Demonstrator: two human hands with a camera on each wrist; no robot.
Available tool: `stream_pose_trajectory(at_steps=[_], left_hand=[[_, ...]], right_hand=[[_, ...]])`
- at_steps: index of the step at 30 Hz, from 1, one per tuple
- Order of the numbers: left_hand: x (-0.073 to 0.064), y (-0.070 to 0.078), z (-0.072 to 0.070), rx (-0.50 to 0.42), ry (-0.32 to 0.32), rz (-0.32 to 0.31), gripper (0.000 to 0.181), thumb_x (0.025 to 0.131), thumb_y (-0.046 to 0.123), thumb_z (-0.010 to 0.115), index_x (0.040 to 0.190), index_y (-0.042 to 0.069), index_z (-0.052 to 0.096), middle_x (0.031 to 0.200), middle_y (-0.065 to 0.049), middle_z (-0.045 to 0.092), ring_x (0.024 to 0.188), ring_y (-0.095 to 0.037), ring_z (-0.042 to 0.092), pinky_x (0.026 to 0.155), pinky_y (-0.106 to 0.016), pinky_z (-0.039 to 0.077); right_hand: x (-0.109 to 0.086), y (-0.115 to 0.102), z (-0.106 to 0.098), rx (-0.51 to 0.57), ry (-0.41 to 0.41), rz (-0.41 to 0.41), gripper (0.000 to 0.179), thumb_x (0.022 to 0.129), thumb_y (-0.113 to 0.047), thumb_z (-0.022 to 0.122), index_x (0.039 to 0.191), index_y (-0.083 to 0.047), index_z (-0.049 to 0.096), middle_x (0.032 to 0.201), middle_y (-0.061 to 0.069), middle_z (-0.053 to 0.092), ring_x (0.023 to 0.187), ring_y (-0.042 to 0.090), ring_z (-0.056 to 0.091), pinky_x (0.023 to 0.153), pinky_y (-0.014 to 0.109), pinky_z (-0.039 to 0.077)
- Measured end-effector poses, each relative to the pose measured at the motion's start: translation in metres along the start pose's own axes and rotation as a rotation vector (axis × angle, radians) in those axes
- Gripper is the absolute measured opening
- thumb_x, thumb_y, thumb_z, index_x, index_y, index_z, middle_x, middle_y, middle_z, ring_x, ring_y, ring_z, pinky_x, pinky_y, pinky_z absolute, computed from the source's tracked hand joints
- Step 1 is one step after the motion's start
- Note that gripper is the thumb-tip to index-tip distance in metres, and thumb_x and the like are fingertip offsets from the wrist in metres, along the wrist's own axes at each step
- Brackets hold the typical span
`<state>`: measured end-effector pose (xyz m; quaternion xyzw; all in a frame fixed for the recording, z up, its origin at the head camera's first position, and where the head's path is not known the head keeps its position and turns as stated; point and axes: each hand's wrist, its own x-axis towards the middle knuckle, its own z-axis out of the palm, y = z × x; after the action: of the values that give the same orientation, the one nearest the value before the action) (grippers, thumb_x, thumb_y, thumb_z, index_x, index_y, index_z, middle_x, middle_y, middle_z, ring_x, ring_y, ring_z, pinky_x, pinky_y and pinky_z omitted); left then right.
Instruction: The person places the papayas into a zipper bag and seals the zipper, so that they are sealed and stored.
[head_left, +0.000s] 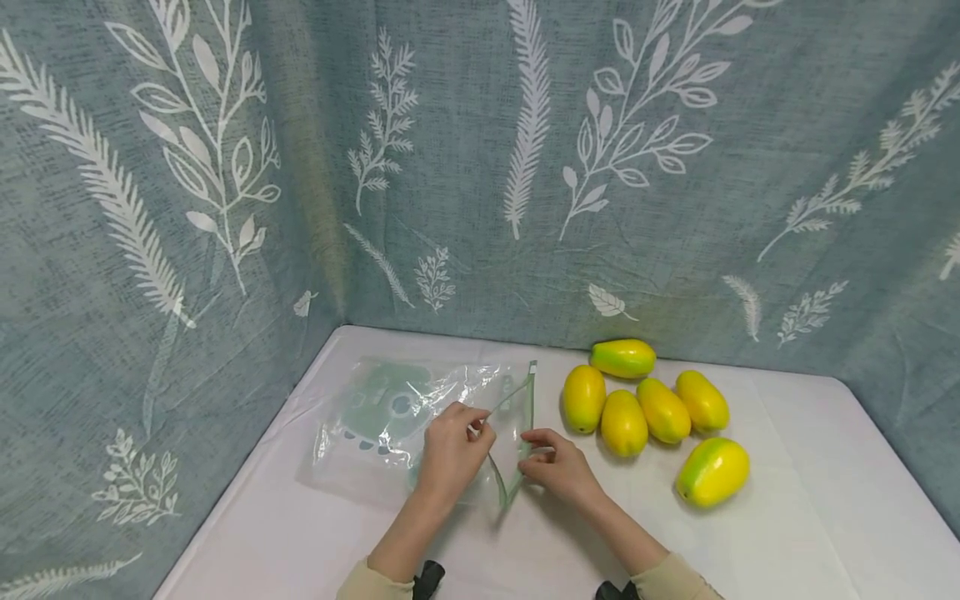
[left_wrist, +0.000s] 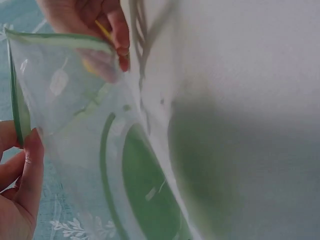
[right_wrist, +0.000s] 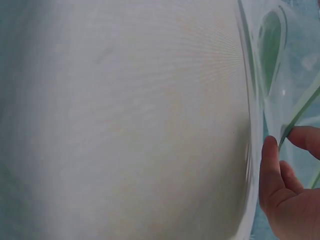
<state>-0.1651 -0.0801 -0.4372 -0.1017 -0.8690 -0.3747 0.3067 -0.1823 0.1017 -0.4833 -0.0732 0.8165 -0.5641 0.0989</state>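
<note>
A clear zip bag (head_left: 472, 383) with pale green printing and a green zip edge lies on the table, its mouth spread apart. My left hand (head_left: 456, 446) pinches one side of the mouth; the left wrist view shows its thumb and finger (left_wrist: 34, 160) on the green edge. On the opposite side, my right hand (head_left: 558, 471) pinches the other green edge, and the right wrist view shows that hand (right_wrist: 290, 192) gripping it. Nothing shows inside the bag except its printing. To the right lie several yellow-green fruits, like mangoes or small papayas (head_left: 624, 423).
A white cloth covers the table (head_left: 810, 500). Blue-green curtains (head_left: 465, 167) with white leaf patterns stand behind it and along the left side. One fruit (head_left: 712, 472) lies nearer the front, apart from the cluster.
</note>
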Motion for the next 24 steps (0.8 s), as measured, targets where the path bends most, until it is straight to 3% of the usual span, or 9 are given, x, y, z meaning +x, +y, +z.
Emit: stream_pose_trajectory(at_steps=[8, 17, 24], left_hand=[[0.006, 0.001, -0.006, 0.000, 0.024, -0.009, 0.010, 0.073, -0.002, 0.070, 0.080, 0.004, 0.075, 0.069, 0.000, 0.061, 0.059, -0.012, 0.062, 0.055, -0.022, 0.052], [0.008, -0.001, -0.013, -0.031, 0.086, -0.022, 0.009, 0.071, -0.001, 0.070, 0.077, 0.004, 0.075, 0.067, 0.001, 0.063, 0.057, -0.010, 0.062, 0.052, -0.020, 0.051], [0.010, 0.000, -0.019, -0.093, 0.069, -0.110, 0.007, 0.073, 0.001, 0.070, 0.076, 0.005, 0.075, 0.068, 0.003, 0.062, 0.057, -0.008, 0.061, 0.052, -0.021, 0.052]], right_hand=[[-0.003, 0.000, -0.002, -0.023, 0.022, 0.002, 0.043, 0.082, -0.011, 0.074, 0.122, -0.003, 0.061, 0.112, 0.012, 0.062, 0.078, 0.015, 0.060, 0.058, 0.025, 0.049], [-0.003, 0.004, -0.006, -0.036, 0.006, 0.022, 0.042, 0.084, -0.012, 0.075, 0.123, -0.004, 0.061, 0.112, 0.011, 0.062, 0.082, 0.015, 0.059, 0.062, 0.025, 0.051], [-0.002, 0.008, -0.008, -0.022, 0.009, 0.035, 0.040, 0.084, -0.009, 0.074, 0.121, -0.002, 0.062, 0.109, 0.010, 0.062, 0.083, 0.016, 0.058, 0.066, 0.026, 0.055]])
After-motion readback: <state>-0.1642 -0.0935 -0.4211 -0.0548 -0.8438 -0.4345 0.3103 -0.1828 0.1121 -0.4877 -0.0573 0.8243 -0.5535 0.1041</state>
